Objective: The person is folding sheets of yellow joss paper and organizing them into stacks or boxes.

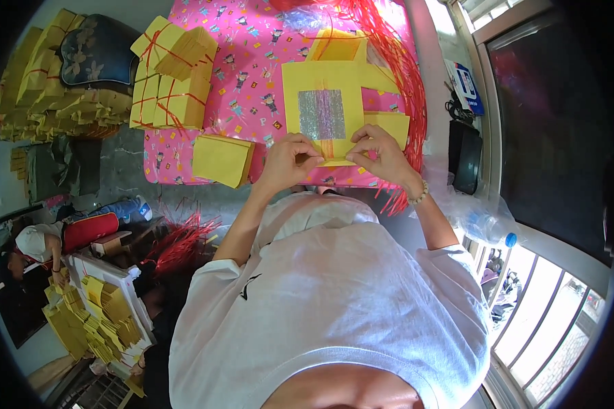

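Note:
A yellow joss paper sheet (pixel 322 112) with a silvery square and a reddish stripe lies in front of me on the pink patterned table covering (pixel 242 102). Its near edge is turned up in a narrow fold. My left hand (pixel 290 160) pinches that fold at its left end, thumb against fingertips. At the right end my right hand (pixel 383 153), with a beaded bracelet on the wrist, pinches the same fold. Beyond the sheet and to its right lie more yellow papers (pixel 338 46), partly covered by it. Left of my left hand sits a yellow paper stack (pixel 222 160).
Yellow bundles tied with red string (pixel 174 95) stand at the table's left. Red plastic strings (pixel 406 88) run along its right edge. A clear plastic bottle (pixel 488 228) lies right of my right arm. At lower left, a person (pixel 41 242) handles yellow papers (pixel 99 317).

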